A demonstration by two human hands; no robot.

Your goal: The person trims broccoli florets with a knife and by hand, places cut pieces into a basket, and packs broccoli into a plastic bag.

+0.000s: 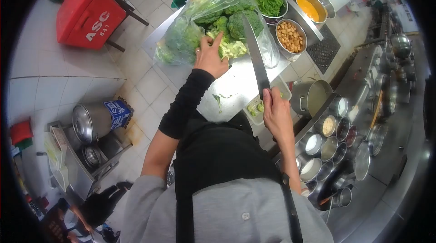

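Head view: the person's bare left hand (211,56), with a ring on one finger and a ruched black fabric sleeve (188,102) on the forearm, was at the near side of a large clear plastic bag (179,45). Its fingers were spread apart, the tips against pale green cut broccoli pieces (234,49) at the bag's opening. Round dark green broccoli heads (243,25) sat inside the bag, just beyond those pieces.

The bare right hand (276,111) was nearer the person than the bag and to its right, its fingers closed around the handle of a long steel knife (257,56). The blade pointed away from the person, across the right part of the bag; whether its tip touched the broccoli could not be told.

A shiny metal table (236,86) lay under the bag, with small loose green scraps (218,102) on its near side. A clear plastic tray (254,118) holding small green florets (260,106) was nearer than the bag, to its right. Round steel bowls of cut green vegetables (269,3) and browned cubes (290,37) stood just beside the bag, on its right. Well to its left was a red lidded box (88,15) marked "ASC 841".
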